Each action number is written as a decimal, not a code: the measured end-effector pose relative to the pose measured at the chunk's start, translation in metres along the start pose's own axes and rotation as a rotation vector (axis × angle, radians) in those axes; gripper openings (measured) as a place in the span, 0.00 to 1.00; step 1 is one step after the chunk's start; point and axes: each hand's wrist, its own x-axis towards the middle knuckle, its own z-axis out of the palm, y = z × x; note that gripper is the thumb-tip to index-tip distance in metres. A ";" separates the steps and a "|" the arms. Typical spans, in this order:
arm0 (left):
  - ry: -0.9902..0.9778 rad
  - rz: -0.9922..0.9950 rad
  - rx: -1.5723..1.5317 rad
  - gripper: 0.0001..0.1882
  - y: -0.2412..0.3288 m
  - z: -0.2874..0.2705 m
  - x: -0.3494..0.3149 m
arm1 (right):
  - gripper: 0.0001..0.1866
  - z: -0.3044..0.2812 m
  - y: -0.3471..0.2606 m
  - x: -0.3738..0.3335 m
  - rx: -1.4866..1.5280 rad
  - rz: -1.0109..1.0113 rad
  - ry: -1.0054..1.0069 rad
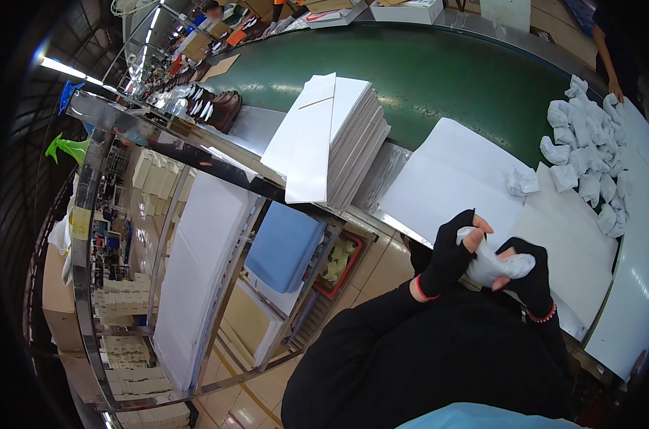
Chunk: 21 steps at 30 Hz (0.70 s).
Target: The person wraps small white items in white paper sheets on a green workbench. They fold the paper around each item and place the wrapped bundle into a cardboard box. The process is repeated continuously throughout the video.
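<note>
Between my two hands, just in front of my body, is a white crumpled paper bundle (pixel 490 259). My left hand (pixel 451 250), in a black fingerless glove, grips its left end with thumb and fingers. At the right end my right hand (pixel 528 275), gloved the same way, has its fingers closed round the bundle. Beyond them a flat white paper sheet (pixel 457 171) covers the work surface, and one small wad of crumpled paper (pixel 522 181) rests at its right edge. Another sheet (pixel 571 243) lies to the right, partly beneath my right hand's side.
Several paper wads (pixel 585 136) are heaped at the right. A tall stack of white sheets (pixel 339 136) stands left of the work surface. Behind runs a green conveyor belt (pixel 439 71) with brown shoes (pixel 224 109) at its left. A metal rack (pixel 256 286) holds blue sheets (pixel 285 247). Another person's arm (pixel 607 61) reaches in.
</note>
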 end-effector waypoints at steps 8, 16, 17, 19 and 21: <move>-0.102 -0.123 -0.137 0.19 0.002 0.021 0.003 | 0.35 0.008 0.015 0.004 0.181 -0.253 0.068; -0.082 -0.008 -0.169 0.13 0.004 0.040 0.007 | 0.54 0.031 0.040 0.033 0.430 -0.251 0.225; -0.079 0.032 -0.132 0.13 0.005 0.043 0.012 | 0.52 0.026 0.052 0.036 0.498 -0.206 0.204; -0.134 -0.053 -0.361 0.13 -0.012 0.047 0.016 | 0.43 0.021 0.069 0.043 0.455 -0.230 0.208; -0.113 0.036 -0.309 0.14 -0.024 0.043 0.016 | 0.36 0.019 0.070 0.046 0.421 -0.209 0.204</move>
